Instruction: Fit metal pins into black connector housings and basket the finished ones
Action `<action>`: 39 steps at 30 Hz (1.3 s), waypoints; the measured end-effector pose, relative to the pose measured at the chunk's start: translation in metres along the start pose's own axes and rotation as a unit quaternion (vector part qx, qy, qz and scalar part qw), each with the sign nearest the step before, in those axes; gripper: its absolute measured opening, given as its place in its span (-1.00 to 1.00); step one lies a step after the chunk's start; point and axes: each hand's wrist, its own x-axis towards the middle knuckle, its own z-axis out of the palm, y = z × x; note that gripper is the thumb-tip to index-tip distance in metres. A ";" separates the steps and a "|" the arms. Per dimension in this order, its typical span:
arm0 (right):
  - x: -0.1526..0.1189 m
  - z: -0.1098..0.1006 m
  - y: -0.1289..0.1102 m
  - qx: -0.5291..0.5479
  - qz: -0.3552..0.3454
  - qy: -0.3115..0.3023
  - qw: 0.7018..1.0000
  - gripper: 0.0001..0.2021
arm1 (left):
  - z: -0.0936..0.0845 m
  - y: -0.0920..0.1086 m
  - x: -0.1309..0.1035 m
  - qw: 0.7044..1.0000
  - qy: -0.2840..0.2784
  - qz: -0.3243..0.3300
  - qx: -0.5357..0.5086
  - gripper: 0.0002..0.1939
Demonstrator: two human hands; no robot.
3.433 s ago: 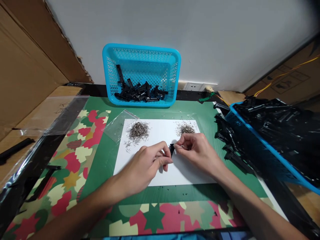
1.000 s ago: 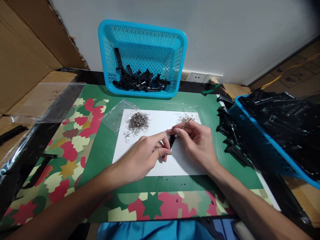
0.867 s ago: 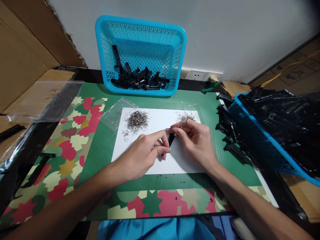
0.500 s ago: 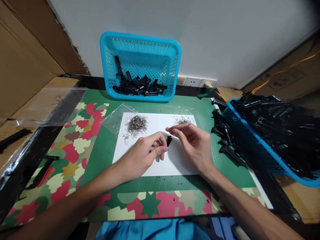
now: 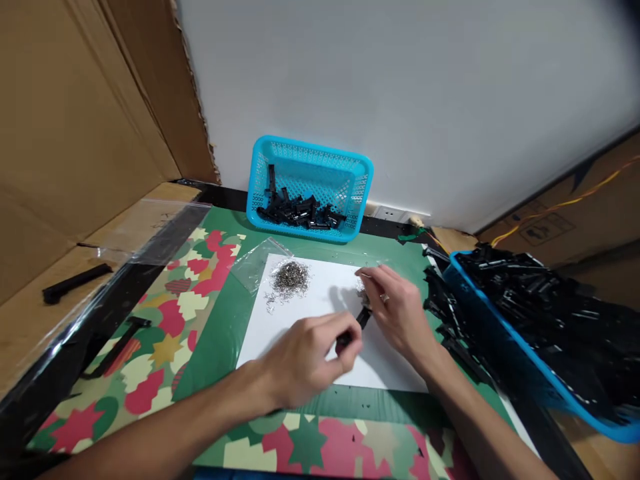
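Note:
Over the white sheet [image 5: 310, 313], my left hand [image 5: 320, 353] is closed round a small black plastic part [image 5: 364, 317], whose end sticks out between thumb and fingers. My right hand [image 5: 397, 307] is just to the right of it, fingertips pinched together near the small pile of metal bits on the sheet's right side; what they hold, if anything, is too small to make out. A larger heap of tiny metal pieces [image 5: 290, 279] lies at the sheet's upper left.
A blue basket [image 5: 310, 147] with black parts stands by the wall. Another blue basket [image 5: 540, 360], piled with black parts, is at the right. Loose black parts [image 5: 453, 320] lie beside it. A plastic bag [image 5: 260, 263] lies left of the sheet.
The view has tilted up and shifted. My left hand has moved nearer the front edge of the sheet with the black part, and my right hand has turned over the right pile.

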 end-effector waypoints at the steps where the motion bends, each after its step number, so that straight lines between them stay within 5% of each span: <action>1: 0.007 0.002 -0.002 -0.013 -0.002 -0.043 0.999 -0.75 | 0.004 -0.001 -0.002 0.999 -0.011 0.044 0.020 -0.90; 5: 0.033 0.014 -0.012 -0.011 0.003 -0.157 0.988 -0.82 | 0.016 -0.010 -0.009 0.971 -0.039 0.199 0.128 -0.88; 9: 0.046 0.028 -0.022 0.030 -0.026 -0.223 0.974 -0.87 | 0.018 -0.014 -0.011 0.944 -0.033 0.254 0.210 -0.83; 16: 0.047 0.051 -0.030 0.043 -0.009 -0.238 0.970 -0.91 | 0.024 -0.019 -0.007 0.901 0.058 0.341 0.263 -0.85; 22: 0.043 0.049 -0.030 0.062 -0.020 -0.243 0.968 -0.84 | 0.021 -0.018 -0.005 0.905 0.070 0.334 0.256 -0.82; 28: 0.035 0.036 -0.018 0.094 0.006 -0.204 0.974 -0.85 | 0.017 -0.011 -0.006 0.952 0.078 0.255 0.148 -0.85; 32: 0.030 0.019 -0.003 0.166 0.037 -0.170 0.971 -0.81 | 0.018 -0.004 -0.005 0.991 0.093 0.091 -0.027 -0.89; 36: 0.025 0.009 0.001 0.215 0.041 -0.154 0.964 -0.78 | 0.013 0.001 -0.001 0.986 0.098 -0.076 -0.109 -0.82; 39: 0.023 0.011 -0.005 0.188 0.013 -0.154 0.970 -0.85 | 0.012 0.000 0.000 0.984 0.097 -0.101 -0.106 -0.79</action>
